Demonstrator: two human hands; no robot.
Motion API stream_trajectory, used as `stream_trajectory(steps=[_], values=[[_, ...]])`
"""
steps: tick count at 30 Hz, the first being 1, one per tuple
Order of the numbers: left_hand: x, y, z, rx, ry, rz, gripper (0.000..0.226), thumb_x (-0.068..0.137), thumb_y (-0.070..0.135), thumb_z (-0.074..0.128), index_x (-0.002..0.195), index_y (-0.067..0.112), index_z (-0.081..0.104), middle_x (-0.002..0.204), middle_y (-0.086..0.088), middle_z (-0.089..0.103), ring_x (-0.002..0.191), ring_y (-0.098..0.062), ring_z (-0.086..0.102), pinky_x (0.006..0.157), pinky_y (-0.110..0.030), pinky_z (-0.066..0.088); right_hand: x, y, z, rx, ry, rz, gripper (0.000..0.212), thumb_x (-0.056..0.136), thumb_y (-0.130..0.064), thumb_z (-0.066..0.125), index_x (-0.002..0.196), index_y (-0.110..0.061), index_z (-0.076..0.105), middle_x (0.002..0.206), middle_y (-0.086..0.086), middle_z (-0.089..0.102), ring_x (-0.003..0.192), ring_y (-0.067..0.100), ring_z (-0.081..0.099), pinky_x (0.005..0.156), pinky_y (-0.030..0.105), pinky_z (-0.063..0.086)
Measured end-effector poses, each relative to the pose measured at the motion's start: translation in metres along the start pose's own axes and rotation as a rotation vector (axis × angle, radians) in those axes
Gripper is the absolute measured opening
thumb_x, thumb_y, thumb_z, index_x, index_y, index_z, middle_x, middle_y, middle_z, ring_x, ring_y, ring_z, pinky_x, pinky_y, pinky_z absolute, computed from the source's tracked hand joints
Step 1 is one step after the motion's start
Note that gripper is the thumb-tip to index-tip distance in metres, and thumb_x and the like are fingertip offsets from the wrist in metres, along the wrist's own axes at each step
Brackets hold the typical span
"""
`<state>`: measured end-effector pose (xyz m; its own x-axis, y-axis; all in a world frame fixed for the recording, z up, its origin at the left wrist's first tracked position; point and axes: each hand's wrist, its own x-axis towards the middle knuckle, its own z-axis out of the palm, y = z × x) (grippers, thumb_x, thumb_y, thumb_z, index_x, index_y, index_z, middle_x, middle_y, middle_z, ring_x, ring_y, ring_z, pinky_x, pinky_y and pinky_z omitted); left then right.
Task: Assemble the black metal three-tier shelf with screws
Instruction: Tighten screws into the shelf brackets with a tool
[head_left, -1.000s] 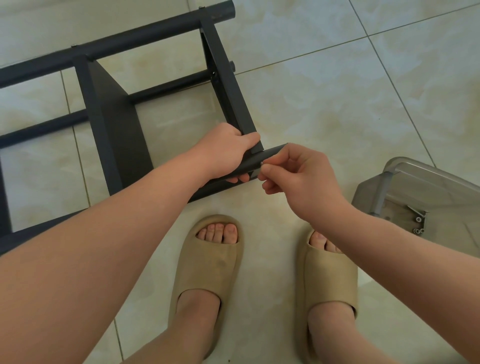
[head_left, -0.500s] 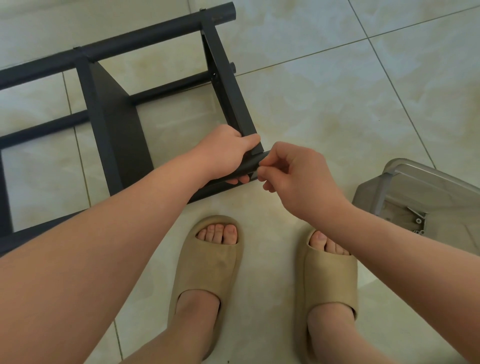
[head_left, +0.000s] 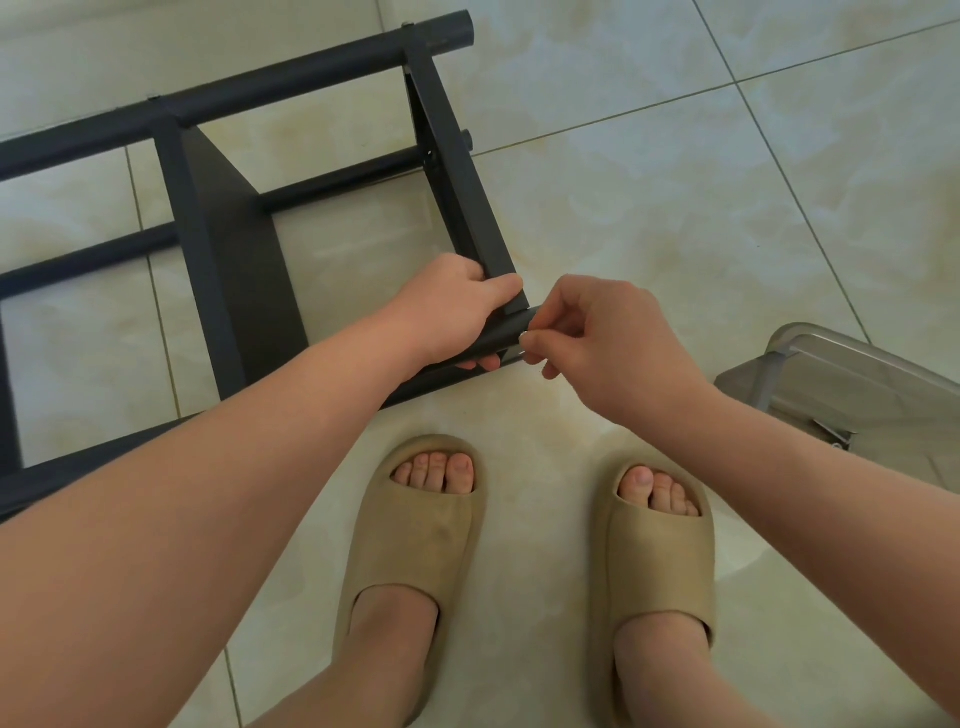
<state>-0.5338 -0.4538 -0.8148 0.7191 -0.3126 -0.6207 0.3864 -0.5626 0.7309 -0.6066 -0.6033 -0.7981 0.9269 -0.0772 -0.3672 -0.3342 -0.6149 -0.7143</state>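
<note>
Black shelf (head_left: 234, 270) lies on its side on the tiled floor (head_left: 675, 208), one corner at my feet. My left grip (head_left: 447, 306) is wrapped round the tube (head_left: 501, 338) at that corner. My right grip (head_left: 597, 343) pinches a small silvery part (head_left: 523, 336) at the tube's end. A clear bin (head_left: 841, 384) stands to the right.

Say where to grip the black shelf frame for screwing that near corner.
Wrap the near round pole from above, beside the corner joint, as the left hand does. The frame lies on its side, so this pole is off the floor with finger room below, its tip free for the screw in the right hand.
</note>
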Motion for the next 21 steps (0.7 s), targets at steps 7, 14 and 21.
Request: stream_trajectory(steps=[7,14,21], values=[[-0.001,0.002,0.001,0.007,0.018,-0.004,0.035,0.1,0.033,0.054,0.106,-0.001,0.062,0.089,-0.018,0.073,0.061,-0.029,0.072,0.055,-0.033,0.054,0.005,-0.004,-0.007,-0.26,0.035,-0.056,0.018,0.089,-0.032,0.072,0.095,-0.026,0.057,0.078,-0.008,0.069,0.076,0.017,0.064,0.07,0.039,0.055],[-0.01,0.003,0.008,0.144,0.146,0.044,0.041,0.098,0.043,0.053,0.083,0.006,0.065,0.068,-0.007,0.071,0.054,-0.016,0.068,0.061,-0.033,0.051,-0.002,0.013,-0.004,-0.453,0.111,-0.349,0.026,0.094,-0.04,0.067,0.104,-0.018,0.057,0.072,-0.015,0.054,0.066,0.022,0.059,0.057,0.036,0.049],[-0.015,0.006,0.012,0.385,0.529,0.188,0.025,0.098,0.047,0.051,0.101,0.022,0.054,0.089,0.007,0.057,0.083,-0.015,0.055,0.073,-0.038,0.048,-0.029,0.054,-0.033,-0.35,0.121,-0.409,0.046,0.098,-0.049,0.048,0.134,-0.021,0.057,0.116,-0.007,0.064,0.109,0.017,0.058,0.082,0.041,0.054]])
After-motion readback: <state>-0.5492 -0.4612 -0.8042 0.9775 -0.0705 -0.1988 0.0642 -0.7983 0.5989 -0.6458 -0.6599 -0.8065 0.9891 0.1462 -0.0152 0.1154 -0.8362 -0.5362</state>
